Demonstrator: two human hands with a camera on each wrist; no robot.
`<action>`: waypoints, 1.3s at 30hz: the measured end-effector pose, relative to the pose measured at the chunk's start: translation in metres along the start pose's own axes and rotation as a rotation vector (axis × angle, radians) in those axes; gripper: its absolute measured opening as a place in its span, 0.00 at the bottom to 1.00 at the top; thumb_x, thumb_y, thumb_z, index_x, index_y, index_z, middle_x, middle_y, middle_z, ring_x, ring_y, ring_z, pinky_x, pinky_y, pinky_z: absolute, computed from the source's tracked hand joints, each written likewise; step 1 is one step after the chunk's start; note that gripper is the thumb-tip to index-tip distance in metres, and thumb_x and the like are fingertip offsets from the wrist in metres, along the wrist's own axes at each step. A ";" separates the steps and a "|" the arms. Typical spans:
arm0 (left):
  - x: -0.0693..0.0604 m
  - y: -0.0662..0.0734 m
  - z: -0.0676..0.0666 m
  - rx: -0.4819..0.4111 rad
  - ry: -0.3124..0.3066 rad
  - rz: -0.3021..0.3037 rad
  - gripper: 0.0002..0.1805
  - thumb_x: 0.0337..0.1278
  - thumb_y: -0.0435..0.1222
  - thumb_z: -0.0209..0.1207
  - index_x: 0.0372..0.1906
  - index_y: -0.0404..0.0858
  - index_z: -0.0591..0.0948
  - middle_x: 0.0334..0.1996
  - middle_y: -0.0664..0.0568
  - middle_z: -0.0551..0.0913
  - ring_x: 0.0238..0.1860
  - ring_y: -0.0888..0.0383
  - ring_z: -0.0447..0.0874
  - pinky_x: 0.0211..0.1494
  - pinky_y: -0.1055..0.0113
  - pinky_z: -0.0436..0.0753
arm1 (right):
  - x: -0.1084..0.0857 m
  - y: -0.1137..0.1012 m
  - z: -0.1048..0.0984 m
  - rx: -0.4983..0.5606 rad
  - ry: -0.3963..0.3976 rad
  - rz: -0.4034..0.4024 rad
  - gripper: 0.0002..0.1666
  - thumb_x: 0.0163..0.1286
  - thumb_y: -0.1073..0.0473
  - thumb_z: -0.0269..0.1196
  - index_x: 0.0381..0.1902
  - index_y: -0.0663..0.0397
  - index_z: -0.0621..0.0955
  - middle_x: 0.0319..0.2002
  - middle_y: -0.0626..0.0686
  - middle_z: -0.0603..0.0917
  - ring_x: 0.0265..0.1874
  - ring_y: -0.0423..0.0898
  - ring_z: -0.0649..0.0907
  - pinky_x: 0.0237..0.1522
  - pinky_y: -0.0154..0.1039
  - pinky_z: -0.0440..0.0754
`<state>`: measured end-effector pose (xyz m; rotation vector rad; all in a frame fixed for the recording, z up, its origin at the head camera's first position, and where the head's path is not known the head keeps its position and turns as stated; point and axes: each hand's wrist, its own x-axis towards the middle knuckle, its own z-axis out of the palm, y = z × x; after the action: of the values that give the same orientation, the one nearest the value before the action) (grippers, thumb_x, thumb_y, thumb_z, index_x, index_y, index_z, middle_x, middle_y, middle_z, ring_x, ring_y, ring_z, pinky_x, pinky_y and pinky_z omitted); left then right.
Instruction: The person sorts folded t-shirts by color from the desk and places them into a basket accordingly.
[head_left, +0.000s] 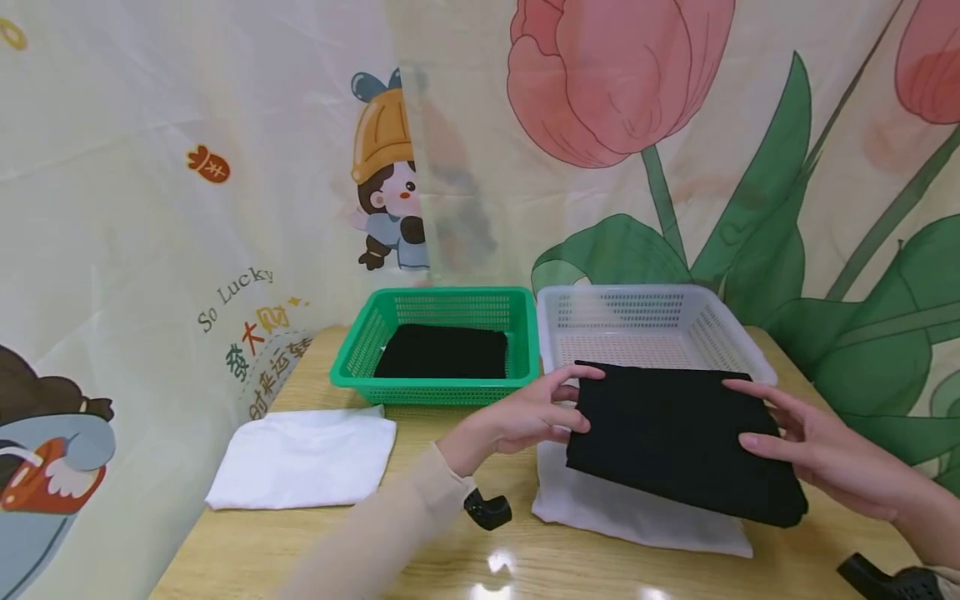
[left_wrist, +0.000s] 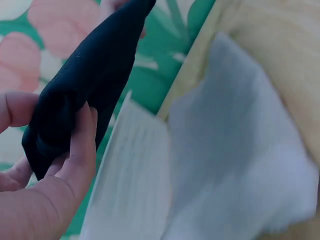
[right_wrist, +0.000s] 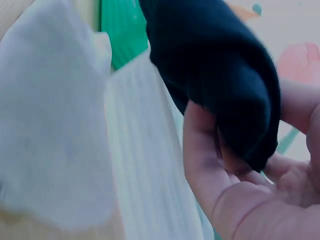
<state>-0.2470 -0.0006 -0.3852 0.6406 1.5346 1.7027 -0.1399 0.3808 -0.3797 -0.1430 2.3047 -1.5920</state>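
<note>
A folded black cloth (head_left: 678,437) is held up by both hands above a white cloth (head_left: 637,508) in front of the white basket. My left hand (head_left: 528,412) grips its left edge, and my right hand (head_left: 832,450) grips the right edge. In the left wrist view, the fingers of my left hand (left_wrist: 55,165) pinch the end of the black cloth (left_wrist: 90,75). The right wrist view shows my right hand (right_wrist: 250,185) with thumb and fingers around the other end of the black cloth (right_wrist: 215,65).
A green basket (head_left: 450,390) with a folded black cloth (head_left: 442,352) in it stands at the back of the wooden table (head_left: 450,533). To its right is a white basket (head_left: 731,333). Another folded white cloth (head_left: 303,458) lies on the left of the table.
</note>
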 end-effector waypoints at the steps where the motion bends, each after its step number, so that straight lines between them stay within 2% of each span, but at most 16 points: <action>1: -0.004 0.003 -0.007 0.005 0.012 0.007 0.37 0.67 0.22 0.60 0.76 0.51 0.71 0.56 0.46 0.78 0.48 0.53 0.85 0.47 0.61 0.88 | 0.005 -0.005 0.005 0.000 0.000 -0.019 0.44 0.85 0.58 0.57 0.87 0.32 0.49 0.80 0.62 0.14 0.76 0.76 0.21 0.66 0.69 0.70; 4: -0.016 0.012 -0.029 0.039 0.071 0.013 0.37 0.68 0.23 0.61 0.76 0.53 0.71 0.62 0.45 0.77 0.50 0.52 0.85 0.46 0.64 0.86 | 0.024 -0.022 0.025 0.016 0.019 -0.080 0.45 0.83 0.58 0.60 0.87 0.36 0.50 0.81 0.64 0.18 0.78 0.76 0.26 0.66 0.63 0.72; 6: -0.024 0.018 -0.045 0.069 0.115 0.010 0.35 0.69 0.26 0.63 0.76 0.54 0.71 0.64 0.44 0.76 0.51 0.52 0.85 0.46 0.64 0.86 | 0.039 -0.034 0.042 0.035 0.037 -0.108 0.47 0.82 0.58 0.62 0.87 0.40 0.51 0.83 0.66 0.24 0.80 0.75 0.32 0.71 0.71 0.66; 8: -0.031 0.023 -0.061 0.101 0.161 0.012 0.35 0.71 0.30 0.65 0.76 0.56 0.70 0.66 0.44 0.75 0.52 0.51 0.86 0.47 0.64 0.86 | 0.056 -0.045 0.059 0.049 0.058 -0.122 0.49 0.80 0.56 0.65 0.87 0.42 0.50 0.84 0.69 0.35 0.81 0.74 0.46 0.72 0.79 0.57; 12: -0.046 0.033 -0.096 0.114 0.215 0.030 0.35 0.73 0.32 0.65 0.78 0.55 0.68 0.69 0.41 0.75 0.57 0.46 0.87 0.55 0.55 0.88 | 0.094 -0.061 0.086 0.084 0.085 -0.155 0.53 0.77 0.54 0.69 0.87 0.44 0.51 0.79 0.68 0.58 0.70 0.63 0.73 0.68 0.58 0.78; 14: -0.053 0.037 -0.113 0.132 0.244 0.035 0.36 0.74 0.32 0.65 0.79 0.56 0.67 0.71 0.40 0.73 0.58 0.45 0.86 0.58 0.53 0.87 | 0.112 -0.067 0.095 0.107 0.095 -0.157 0.53 0.76 0.54 0.70 0.87 0.43 0.52 0.78 0.66 0.62 0.66 0.59 0.78 0.63 0.51 0.82; 20: -0.074 0.049 -0.155 0.244 0.335 -0.001 0.37 0.74 0.36 0.66 0.80 0.59 0.66 0.82 0.43 0.58 0.68 0.43 0.77 0.62 0.56 0.79 | 0.162 -0.079 0.120 0.180 0.088 -0.179 0.50 0.77 0.57 0.69 0.86 0.42 0.55 0.76 0.66 0.66 0.62 0.57 0.82 0.58 0.46 0.86; 23: -0.083 0.052 -0.174 0.269 0.379 -0.009 0.37 0.73 0.38 0.67 0.80 0.60 0.66 0.85 0.44 0.49 0.77 0.44 0.64 0.46 0.65 0.73 | 0.184 -0.089 0.131 0.221 0.070 -0.194 0.48 0.78 0.59 0.67 0.86 0.43 0.55 0.76 0.66 0.66 0.64 0.59 0.81 0.60 0.48 0.85; 24: -0.086 0.053 -0.179 0.268 0.389 -0.009 0.38 0.73 0.38 0.67 0.80 0.60 0.66 0.86 0.44 0.46 0.81 0.45 0.59 0.47 0.64 0.71 | 0.191 -0.092 0.134 0.233 0.058 -0.195 0.48 0.78 0.59 0.67 0.86 0.42 0.55 0.76 0.66 0.66 0.66 0.60 0.80 0.62 0.49 0.84; 27: -0.092 0.055 -0.196 0.268 0.412 0.000 0.38 0.74 0.38 0.66 0.81 0.59 0.65 0.87 0.45 0.38 0.86 0.46 0.44 0.43 0.64 0.66 | 0.207 -0.102 0.142 0.229 0.027 -0.178 0.50 0.78 0.58 0.68 0.87 0.41 0.54 0.82 0.66 0.56 0.77 0.61 0.69 0.69 0.53 0.79; 29: -0.094 0.055 -0.206 0.263 0.426 0.003 0.38 0.75 0.37 0.65 0.82 0.58 0.64 0.87 0.45 0.35 0.87 0.47 0.36 0.54 0.61 0.69 | 0.216 -0.108 0.147 0.202 0.013 -0.165 0.52 0.76 0.57 0.69 0.87 0.40 0.53 0.84 0.64 0.49 0.81 0.61 0.60 0.72 0.55 0.74; 31: -0.094 0.054 -0.216 0.257 0.444 0.006 0.38 0.75 0.36 0.64 0.83 0.57 0.63 0.87 0.44 0.36 0.87 0.46 0.35 0.61 0.57 0.70 | 0.226 -0.112 0.152 0.174 0.016 -0.158 0.53 0.75 0.58 0.71 0.87 0.38 0.54 0.84 0.64 0.47 0.68 0.62 0.73 0.58 0.48 0.79; 32: -0.095 0.053 -0.221 0.250 0.456 0.005 0.38 0.76 0.35 0.64 0.83 0.56 0.63 0.87 0.44 0.35 0.87 0.45 0.34 0.68 0.53 0.68 | 0.231 -0.114 0.155 0.166 0.021 -0.156 0.53 0.74 0.58 0.71 0.87 0.38 0.54 0.84 0.64 0.49 0.55 0.62 0.77 0.49 0.46 0.78; 33: -0.095 0.052 -0.225 0.243 0.467 0.006 0.38 0.76 0.34 0.63 0.83 0.55 0.62 0.87 0.43 0.35 0.87 0.44 0.33 0.73 0.50 0.65 | 0.236 -0.115 0.159 0.162 0.023 -0.154 0.54 0.74 0.59 0.71 0.87 0.37 0.55 0.83 0.64 0.51 0.47 0.58 0.77 0.52 0.43 0.80; 36: -0.098 0.049 -0.239 0.230 0.497 0.007 0.39 0.76 0.33 0.62 0.84 0.52 0.60 0.87 0.43 0.33 0.87 0.43 0.31 0.83 0.41 0.51 | 0.251 -0.119 0.169 0.147 0.035 -0.139 0.53 0.74 0.60 0.72 0.86 0.36 0.56 0.82 0.63 0.55 0.36 0.50 0.73 0.44 0.39 0.78; 39: -0.101 0.047 -0.250 0.251 0.517 -0.003 0.40 0.77 0.32 0.61 0.85 0.51 0.58 0.87 0.41 0.32 0.86 0.41 0.30 0.84 0.36 0.45 | 0.263 -0.124 0.179 0.134 0.033 -0.128 0.53 0.74 0.61 0.71 0.86 0.38 0.55 0.83 0.62 0.53 0.64 0.52 0.78 0.66 0.48 0.80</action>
<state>-0.3895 -0.2333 -0.3672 0.3272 2.1306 1.7755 -0.3413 0.1054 -0.3784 -0.2371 2.2449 -1.8183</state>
